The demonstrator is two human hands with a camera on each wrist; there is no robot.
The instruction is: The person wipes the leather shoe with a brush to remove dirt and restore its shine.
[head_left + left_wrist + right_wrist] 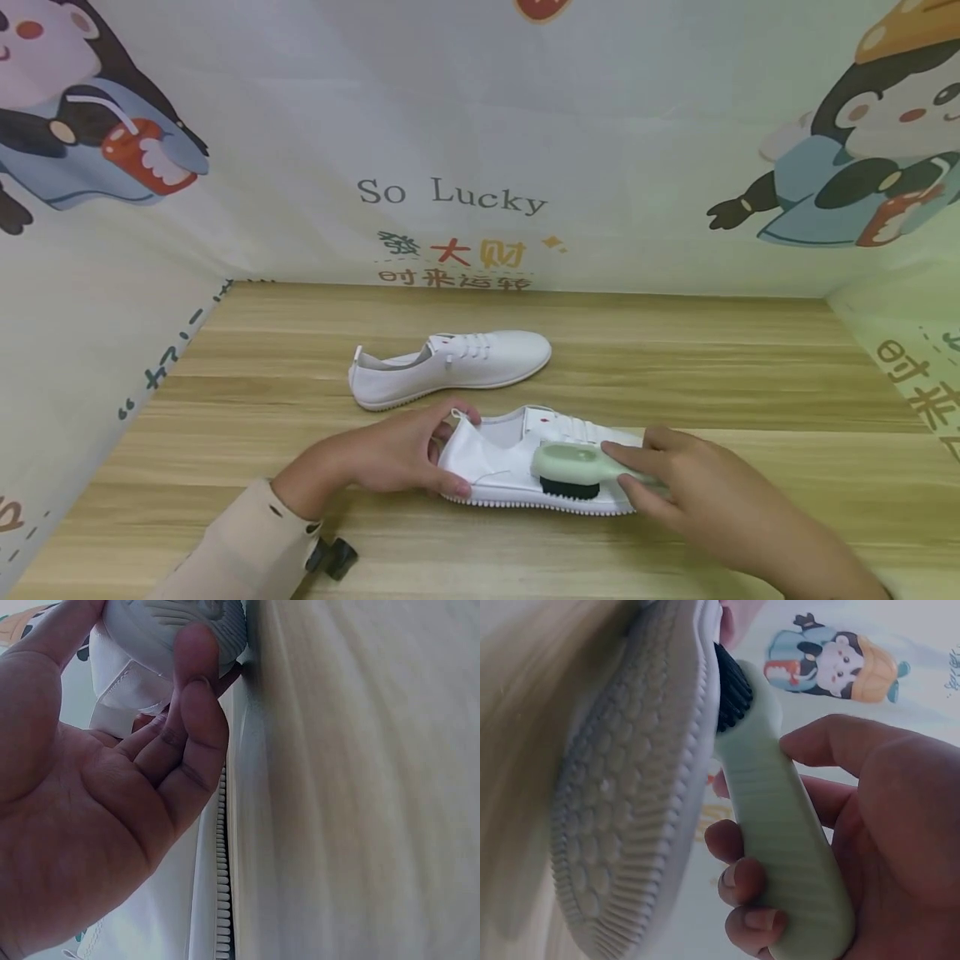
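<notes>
A white shoe [495, 467] lies tipped toward me on the wooden table, its toe pointing right. My left hand [401, 454] grips it by the heel, the thumb low near the sole and the fingers behind. In my right hand [697, 487] is a pale green brush [573, 462] with black bristles [570, 487], pressed against the shoe's near side just above the sole. The right wrist view shows the fingers wrapped round the ribbed brush handle [780, 840], beside the textured white sole [615, 802].
A second white shoe [450, 367] stands upright behind the first, toe also to the right. The wooden tabletop [675, 350] meets a printed cloth backdrop [637, 167] at the back and both sides. A small black object [333, 557] sits by the left sleeve.
</notes>
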